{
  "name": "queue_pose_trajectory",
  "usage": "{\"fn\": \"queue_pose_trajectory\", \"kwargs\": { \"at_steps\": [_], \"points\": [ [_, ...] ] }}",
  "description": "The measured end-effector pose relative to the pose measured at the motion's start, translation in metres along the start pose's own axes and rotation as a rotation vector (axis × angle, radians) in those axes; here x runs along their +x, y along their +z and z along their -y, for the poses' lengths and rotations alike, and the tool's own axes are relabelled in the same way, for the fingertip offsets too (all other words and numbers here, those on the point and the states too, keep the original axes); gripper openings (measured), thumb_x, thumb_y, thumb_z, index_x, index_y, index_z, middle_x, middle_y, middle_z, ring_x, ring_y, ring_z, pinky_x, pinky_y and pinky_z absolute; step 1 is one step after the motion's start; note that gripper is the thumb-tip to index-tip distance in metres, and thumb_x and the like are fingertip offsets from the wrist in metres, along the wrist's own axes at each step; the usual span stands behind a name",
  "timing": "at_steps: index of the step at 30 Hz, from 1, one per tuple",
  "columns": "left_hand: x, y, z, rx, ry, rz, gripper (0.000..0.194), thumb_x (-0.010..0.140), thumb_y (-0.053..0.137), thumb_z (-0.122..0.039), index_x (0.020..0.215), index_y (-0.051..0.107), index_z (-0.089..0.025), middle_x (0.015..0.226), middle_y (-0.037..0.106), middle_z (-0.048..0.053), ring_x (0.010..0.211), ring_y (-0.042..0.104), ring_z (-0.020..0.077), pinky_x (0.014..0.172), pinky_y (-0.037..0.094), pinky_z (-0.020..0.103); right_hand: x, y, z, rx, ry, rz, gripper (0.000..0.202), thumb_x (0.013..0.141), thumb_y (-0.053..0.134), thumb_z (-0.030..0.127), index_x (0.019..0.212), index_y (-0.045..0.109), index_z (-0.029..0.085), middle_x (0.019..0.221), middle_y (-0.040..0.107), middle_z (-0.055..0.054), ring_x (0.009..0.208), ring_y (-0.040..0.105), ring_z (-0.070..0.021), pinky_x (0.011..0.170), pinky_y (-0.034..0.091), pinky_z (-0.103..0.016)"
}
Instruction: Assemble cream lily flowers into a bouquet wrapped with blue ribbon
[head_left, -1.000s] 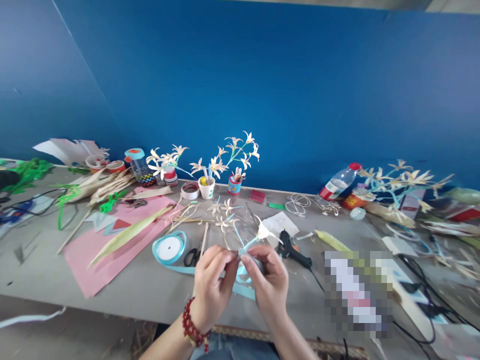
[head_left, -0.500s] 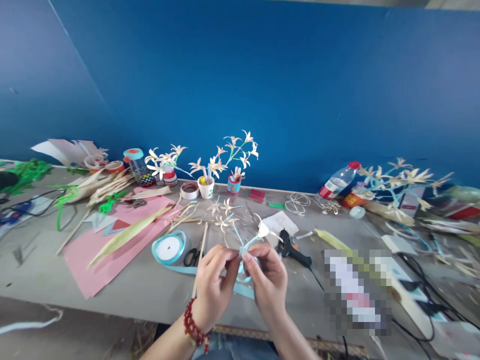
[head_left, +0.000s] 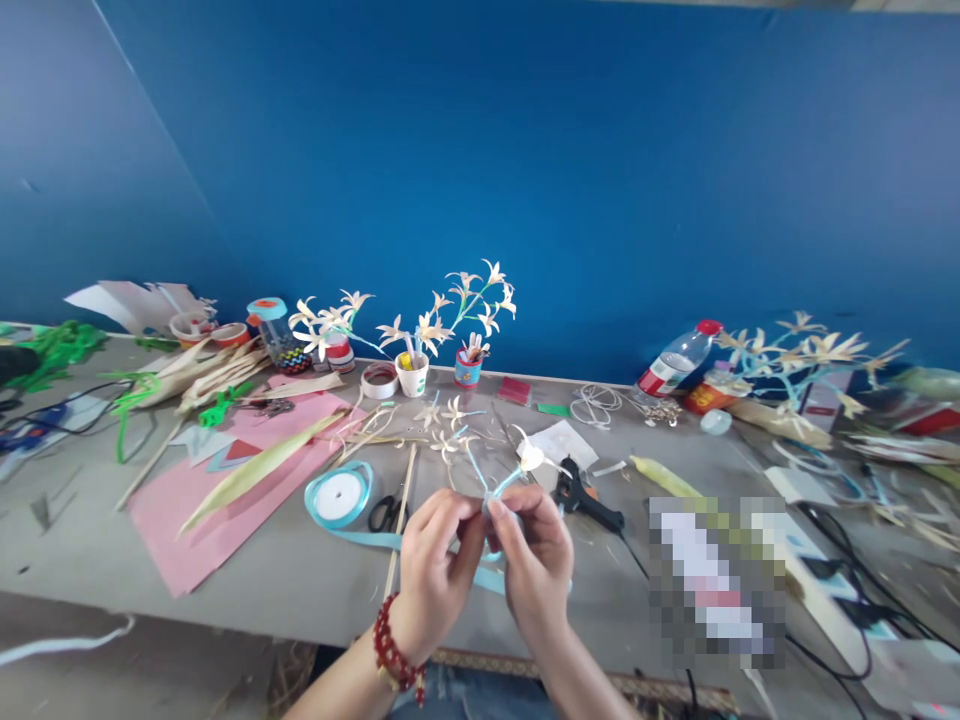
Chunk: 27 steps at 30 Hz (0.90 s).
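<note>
Between my two hands is a craft flower stem point(head_left: 511, 478) wrapped in light blue, with a white flower point(head_left: 531, 457) at its upper right end. My left hand point(head_left: 442, 550) pinches the stem joint from the left. From the right, the thumb and fingers of my right hand point(head_left: 536, 545) close on the same spot. Light blue ribbon point(head_left: 491, 580) hangs below and behind the fingers, and its spool point(head_left: 337, 495) lies to the left. Just left of my hands rest black-handled scissors point(head_left: 385, 513) and a thin stick point(head_left: 405, 490). The fingertips hide the joint itself.
A black glue gun point(head_left: 589, 500) lies right of my hands, its cord trailing forward. Pink paper point(head_left: 180, 520) and a pale husk point(head_left: 255, 470) lie left. Behind stand cups point(head_left: 412, 376) with craft flowers. A bottle point(head_left: 679, 360) and a power strip point(head_left: 825, 610) are at right.
Both hands stay at nearly the same place, still pinching the stem. The white flower has turned slightly to the right and the fingertips have shifted a little.
</note>
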<state>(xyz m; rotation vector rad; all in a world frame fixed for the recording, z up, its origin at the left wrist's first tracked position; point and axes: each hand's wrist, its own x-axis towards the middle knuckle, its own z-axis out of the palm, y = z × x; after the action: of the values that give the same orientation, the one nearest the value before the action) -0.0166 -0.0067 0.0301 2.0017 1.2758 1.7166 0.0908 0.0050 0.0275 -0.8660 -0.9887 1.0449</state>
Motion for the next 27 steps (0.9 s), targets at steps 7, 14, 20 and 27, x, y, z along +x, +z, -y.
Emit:
{"fn": "queue_pose_trajectory", "kwargs": {
  "at_steps": [7, 14, 20, 27],
  "points": [
    [0.0007, 0.0005, -0.0021, -0.004, -0.022, -0.023, 0.018, 0.091, 0.052, -0.003, 0.084, 0.056, -0.019, 0.071, 0.059, 0.001, 0.063, 0.054, 0.0125, 0.061, 0.046, 0.022, -0.0009, 0.0021, 0.001, -0.041, -0.001, 0.008, 0.027, 0.086, 0.074, 0.04, 0.077, 0.058, 0.02, 0.066, 0.056, 0.002, 0.051, 0.045, -0.0081, 0.046, 0.041, -0.018],
    [0.0001, 0.0001, -0.0042, -0.059, -0.016, -0.029, 0.017, 0.09, 0.05, -0.003, 0.088, 0.057, -0.019, 0.074, 0.06, 0.002, 0.066, 0.056, 0.014, 0.061, 0.046, 0.022, -0.0049, 0.0028, -0.0012, -0.053, 0.006, -0.018, 0.026, 0.087, 0.073, 0.041, 0.081, 0.059, 0.02, 0.068, 0.054, 0.003, 0.053, 0.046, -0.0084, 0.048, 0.043, -0.019],
    [-0.0015, 0.0009, -0.0004, -0.092, -0.056, -0.008, 0.015, 0.093, 0.051, -0.006, 0.089, 0.058, -0.019, 0.077, 0.062, 0.002, 0.068, 0.058, 0.0139, 0.063, 0.048, 0.023, -0.0048, 0.0002, -0.0039, -0.077, -0.032, 0.008, 0.024, 0.089, 0.071, 0.039, 0.081, 0.059, 0.02, 0.07, 0.055, 0.002, 0.054, 0.046, -0.0091, 0.048, 0.042, -0.02],
    [-0.0031, -0.0023, -0.0021, -0.172, -0.079, 0.017, 0.016, 0.094, 0.049, -0.007, 0.092, 0.061, -0.018, 0.08, 0.064, 0.005, 0.072, 0.059, 0.0162, 0.065, 0.047, 0.026, -0.006, -0.0005, -0.0037, -0.113, -0.009, 0.0, 0.023, 0.089, 0.07, 0.042, 0.088, 0.063, 0.02, 0.073, 0.058, 0.001, 0.056, 0.05, -0.01, 0.05, 0.045, -0.021]
  ]
}}
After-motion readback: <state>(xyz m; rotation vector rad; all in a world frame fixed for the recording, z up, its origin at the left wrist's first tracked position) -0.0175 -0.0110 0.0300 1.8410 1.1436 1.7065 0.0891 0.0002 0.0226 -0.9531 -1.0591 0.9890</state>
